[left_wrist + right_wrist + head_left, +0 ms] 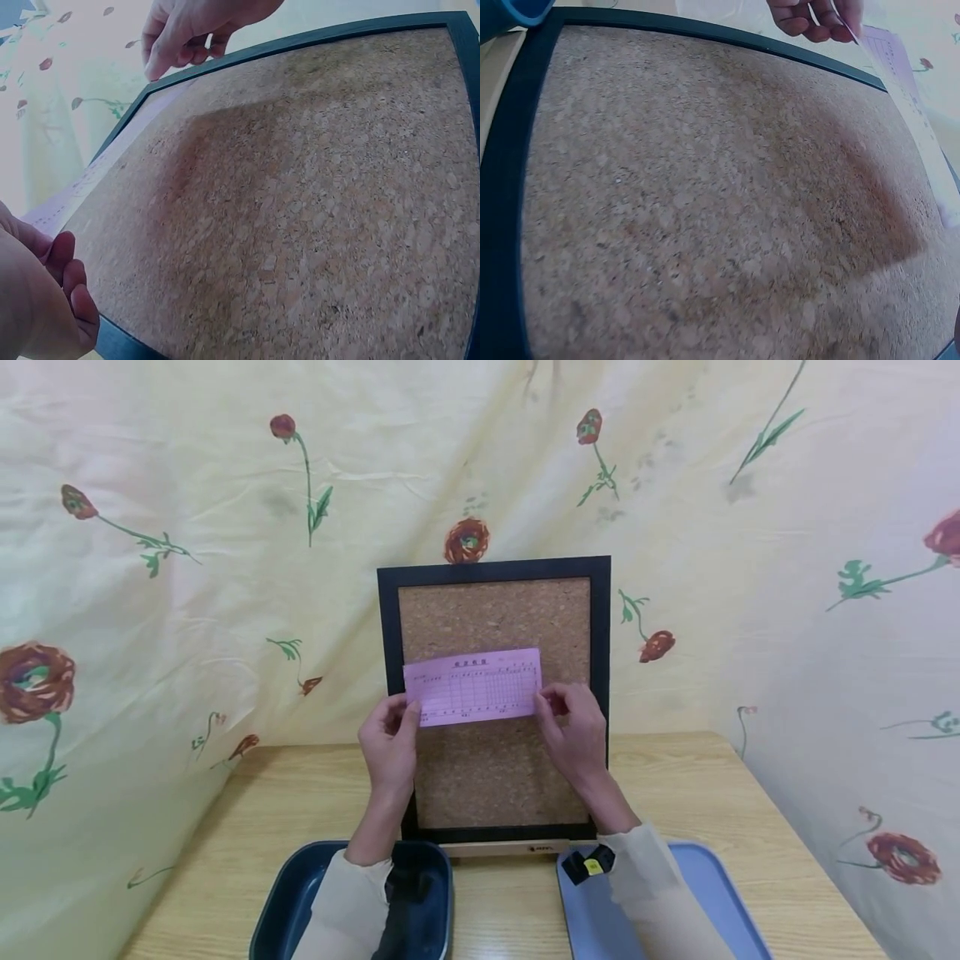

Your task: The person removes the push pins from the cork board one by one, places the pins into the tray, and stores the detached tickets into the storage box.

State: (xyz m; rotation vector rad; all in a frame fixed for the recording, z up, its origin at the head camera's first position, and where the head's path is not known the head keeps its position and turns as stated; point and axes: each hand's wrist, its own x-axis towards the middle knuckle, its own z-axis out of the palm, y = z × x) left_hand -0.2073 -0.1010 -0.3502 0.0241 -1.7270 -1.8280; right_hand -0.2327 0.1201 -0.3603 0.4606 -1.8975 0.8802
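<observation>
Pinching a pink printed slip (465, 687) at its two short ends, the hands I followed remotely kept a narrow, thumb-and-finger grip. With the slip taken as the dial, the left hand (390, 743) held it near 8 o'clock and the right hand (573, 727) near 4 o'clock. I noted the printed face turned toward the head camera and the upper edge rising slightly toward 3 o'clock.

Behind the slip stood a board of speckled cork (495, 777) within a black frame (393, 627). Taking this board as a second dial, I found the slip just off its centre, toward 11 o'clock, with its left end reaching the inner edge of the frame and bare cork showing beyond its right end. Both wrist views gave me the slip at a steep angle, in front of the cork, with a soft shadow on the cork.

Farther out, a pale wooden ledge (495, 850) lay at 6 o'clock, along the foot of the frame. A dark blue tray (300, 881) occupied 7 o'clock and a light blue tray (716, 893) 5 o'clock, each partly covered by a pale sleeve (341, 902). Wood-grained table (667, 777) extended on both sides, and a flowered cloth (172, 610) filled the background through 12 o'clock.
</observation>
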